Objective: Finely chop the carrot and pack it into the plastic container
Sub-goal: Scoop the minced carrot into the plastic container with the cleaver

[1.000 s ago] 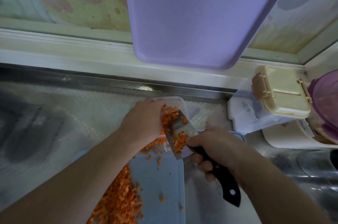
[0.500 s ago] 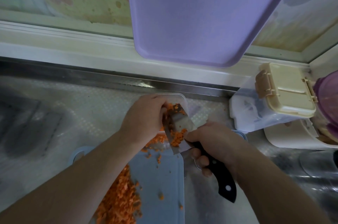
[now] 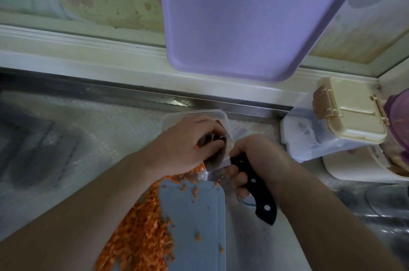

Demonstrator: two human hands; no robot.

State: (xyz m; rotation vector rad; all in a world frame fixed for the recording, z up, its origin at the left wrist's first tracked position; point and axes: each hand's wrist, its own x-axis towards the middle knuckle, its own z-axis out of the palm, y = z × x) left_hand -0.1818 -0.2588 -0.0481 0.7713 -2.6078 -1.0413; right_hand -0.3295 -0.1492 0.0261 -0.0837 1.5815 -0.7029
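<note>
While unpacked, chopped carrot beneath left hand

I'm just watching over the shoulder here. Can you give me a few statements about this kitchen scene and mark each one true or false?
1. The right hand grips a knife with a black handle. True.
2. All the chopped carrot is already in the plastic container. False: a big pile lies on the cutting board.
3. The left hand is over the container. True.
4. The purple board lies flat on the counter. False: it stands against the wall.
</note>
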